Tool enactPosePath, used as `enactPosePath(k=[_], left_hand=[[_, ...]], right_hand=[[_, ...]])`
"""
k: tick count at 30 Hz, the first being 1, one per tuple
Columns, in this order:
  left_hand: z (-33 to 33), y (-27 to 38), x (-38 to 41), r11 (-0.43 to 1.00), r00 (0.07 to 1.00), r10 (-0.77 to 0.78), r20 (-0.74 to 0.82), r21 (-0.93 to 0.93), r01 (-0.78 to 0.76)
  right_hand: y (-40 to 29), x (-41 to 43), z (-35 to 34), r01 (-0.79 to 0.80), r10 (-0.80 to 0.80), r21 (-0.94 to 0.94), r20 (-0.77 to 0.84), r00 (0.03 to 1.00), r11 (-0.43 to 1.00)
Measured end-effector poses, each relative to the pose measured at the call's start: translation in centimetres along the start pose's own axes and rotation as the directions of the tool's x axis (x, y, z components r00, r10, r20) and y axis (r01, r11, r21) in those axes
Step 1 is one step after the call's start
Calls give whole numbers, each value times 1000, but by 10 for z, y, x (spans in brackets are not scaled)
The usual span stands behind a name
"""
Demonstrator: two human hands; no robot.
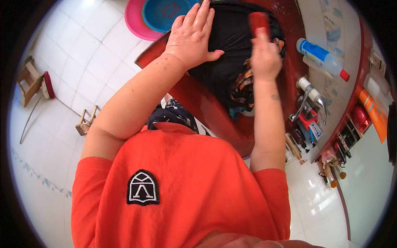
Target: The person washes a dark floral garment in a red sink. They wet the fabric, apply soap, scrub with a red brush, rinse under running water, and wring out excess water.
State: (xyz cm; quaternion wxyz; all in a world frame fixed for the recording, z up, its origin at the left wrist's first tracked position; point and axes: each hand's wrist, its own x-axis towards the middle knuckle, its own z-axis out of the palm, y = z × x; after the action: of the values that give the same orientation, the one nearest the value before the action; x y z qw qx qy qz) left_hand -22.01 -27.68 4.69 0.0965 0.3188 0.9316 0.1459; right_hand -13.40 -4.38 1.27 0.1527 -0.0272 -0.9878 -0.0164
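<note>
A black cloth garment point(229, 40) is spread over the dark red washbasin counter point(198, 99). My left hand point(194, 37) lies flat on its left side, wet, fingers extended and thumb out. In my right hand point(266, 59) is a red brush point(259, 22), blurred by motion, over the right part of the black cloth; its underside is hidden. Patterned orange-and-black fabric point(243, 88) bunches below the black cloth, beside my right wrist. A bit of teal cloth point(236, 112) shows at the lower edge.
Right of the counter are a chrome faucet point(311, 96), a bottle with a blue label point(321, 57), and several tubes point(296, 147). A shelf point(336, 139) holds an orange tube point(373, 113). Pink point(135, 18) and blue point(169, 14) basins sit beyond the counter's left corner. A small wooden stool point(86, 122) stands left.
</note>
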Motion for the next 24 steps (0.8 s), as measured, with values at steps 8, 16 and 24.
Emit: enactPosePath(k=[8,16,24], left_hand=[[2,-4,0,1000,999,-15,-32,-11,15],[2,2,4,1000,999,3,-39,-13,-4],[6,-10,-18,978,925,90,-369,-141,-151]], right_hand=[[-51,-14,-9,-13,2,240,43,999,971],[6,11,-14,-228,228,132,12,974,965],[-20,-6,-24,-493,472,517,182,862,700]])
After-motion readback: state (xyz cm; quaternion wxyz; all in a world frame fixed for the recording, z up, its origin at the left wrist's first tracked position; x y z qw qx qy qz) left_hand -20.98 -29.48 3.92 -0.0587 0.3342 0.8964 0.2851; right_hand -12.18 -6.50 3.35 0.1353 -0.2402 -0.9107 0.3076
